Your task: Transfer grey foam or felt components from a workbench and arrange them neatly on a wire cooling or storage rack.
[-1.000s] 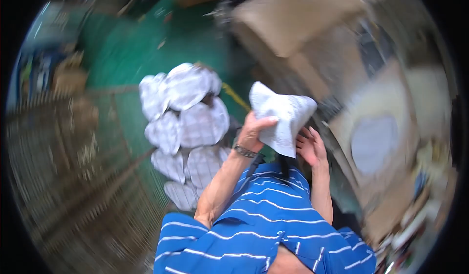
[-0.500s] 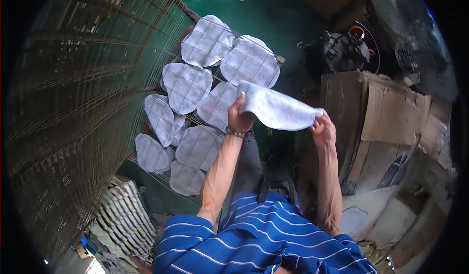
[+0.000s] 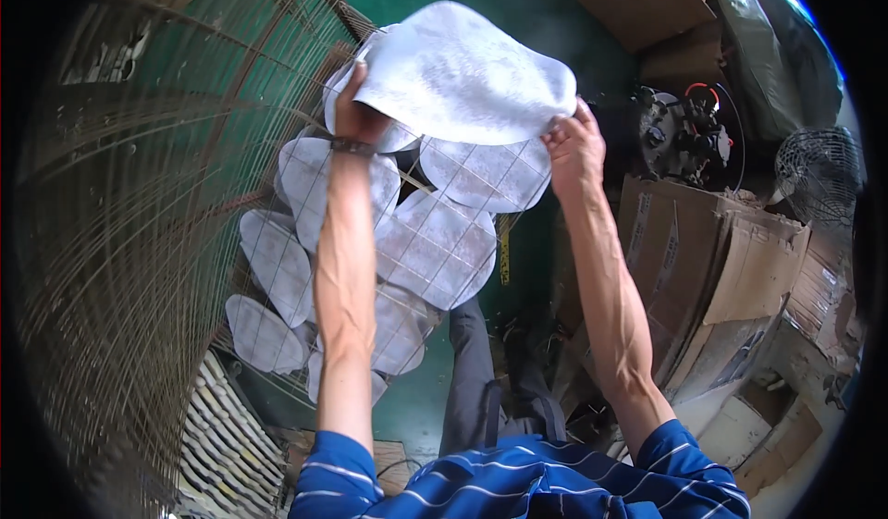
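Observation:
Between my two hands stretches a white rounded sheet [image 3: 467, 75], thin and slightly curved, with faint grey mottling. My left hand [image 3: 359, 117] grips its left edge, thumb showing and the other fingers partly hidden beneath. At the lower right corner, my right hand [image 3: 575, 144] pinches the rim. Below and around the held sheet lie several similar sheets [image 3: 439, 246] on a wire mesh rack [image 3: 407, 329], some overlapping. The held sheet is over the far end of the rack and hides part of the sheets there; I cannot tell whether it touches them.
Tall stacked wire racks [image 3: 166, 241] rise on the left. Cardboard boxes [image 3: 712, 269] stand to the right, with a wire fan guard [image 3: 819, 177] beyond them. A striped stack of pieces [image 3: 227, 436] sits at lower left, above the green floor [image 3: 416, 417].
Both hands have carried the white sheet forward and left, from beside the rack to over its far end. The sheet now faces up more broadly, and my arms reach farther out.

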Demonstrator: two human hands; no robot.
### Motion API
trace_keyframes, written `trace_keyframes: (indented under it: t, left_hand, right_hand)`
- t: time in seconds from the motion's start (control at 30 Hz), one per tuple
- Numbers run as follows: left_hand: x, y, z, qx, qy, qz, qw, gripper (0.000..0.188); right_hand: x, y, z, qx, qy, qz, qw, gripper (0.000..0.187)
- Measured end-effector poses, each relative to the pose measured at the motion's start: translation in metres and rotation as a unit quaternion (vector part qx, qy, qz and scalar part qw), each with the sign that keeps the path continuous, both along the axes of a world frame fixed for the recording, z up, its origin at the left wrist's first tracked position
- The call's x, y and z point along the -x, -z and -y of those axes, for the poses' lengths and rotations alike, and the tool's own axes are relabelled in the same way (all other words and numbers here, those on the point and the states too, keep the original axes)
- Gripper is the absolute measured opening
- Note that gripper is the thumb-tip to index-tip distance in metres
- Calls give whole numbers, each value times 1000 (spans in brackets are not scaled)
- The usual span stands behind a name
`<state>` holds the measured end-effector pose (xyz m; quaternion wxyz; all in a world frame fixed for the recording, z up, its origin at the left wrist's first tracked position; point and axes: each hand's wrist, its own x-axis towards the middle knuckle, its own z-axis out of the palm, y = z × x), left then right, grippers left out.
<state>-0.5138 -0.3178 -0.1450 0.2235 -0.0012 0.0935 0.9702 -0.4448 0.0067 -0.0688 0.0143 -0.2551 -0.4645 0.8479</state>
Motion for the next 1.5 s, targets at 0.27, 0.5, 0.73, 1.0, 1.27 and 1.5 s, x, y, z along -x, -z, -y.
trace_keyframes:
  t: [0.27,0.5,0.73,1.0,1.27,1.5]
  left_hand:
    - [-9,123,101,232,-157,193,940,95]
    - [-16,178,102,496,-277,326,756,94]
    - [10,187,81,576,-333,347,660,81]
    - [-16,174,89,766,-314,251,502,86]
    - [-200,38,-21,655,-226,182,698,78]
    - [-348,-74,-159,570,-78,168,801,72]
  right_hand:
    - [9,208,150,34,-93,270,958,56]
    - [1,211,144,-397,-313,222,834,70]
    - [-14,176,120,-302,-389,252,833,81]
    - [-70,100,50,243,-246,73,935,59]
    - [-148,-25,-21,338,-206,-12,918,55]
    - [-253,-139,-100,379,-158,-76,908,67]
